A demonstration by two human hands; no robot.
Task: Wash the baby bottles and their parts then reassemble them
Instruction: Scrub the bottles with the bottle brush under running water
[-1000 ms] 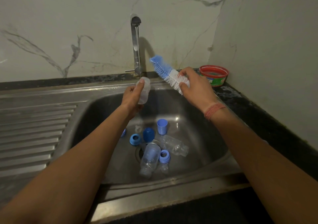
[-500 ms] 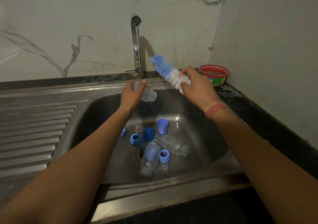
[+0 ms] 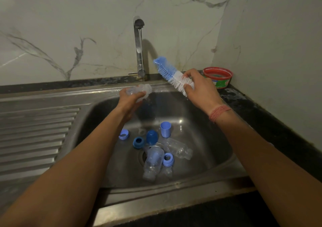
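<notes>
My left hand (image 3: pixel 129 99) grips a clear baby bottle (image 3: pixel 141 90), held sideways under the thin stream from the tap (image 3: pixel 138 47). My right hand (image 3: pixel 200 89) holds a blue and white bottle brush (image 3: pixel 171 75), its bristles pointing up and left, apart from the bottle. On the sink (image 3: pixel 200 178) floor lie two more clear bottles (image 3: pixel 153 162) (image 3: pixel 177 149), three blue screw rings (image 3: pixel 124 134) (image 3: pixel 138 142) (image 3: pixel 168 159), a dark blue cap (image 3: pixel 152 137) and a light blue cup-shaped cap (image 3: pixel 165 129).
A red tub (image 3: pixel 217 76) stands on the dark counter at the back right corner, against the wall. A ribbed steel drainboard (image 3: pixel 34 139) lies left of the basin. The drain (image 3: pixel 144 157) is partly covered by a bottle.
My left hand has tipped the clear bottle from upright to sideways under the running water. The right hand with the brush has stayed almost still.
</notes>
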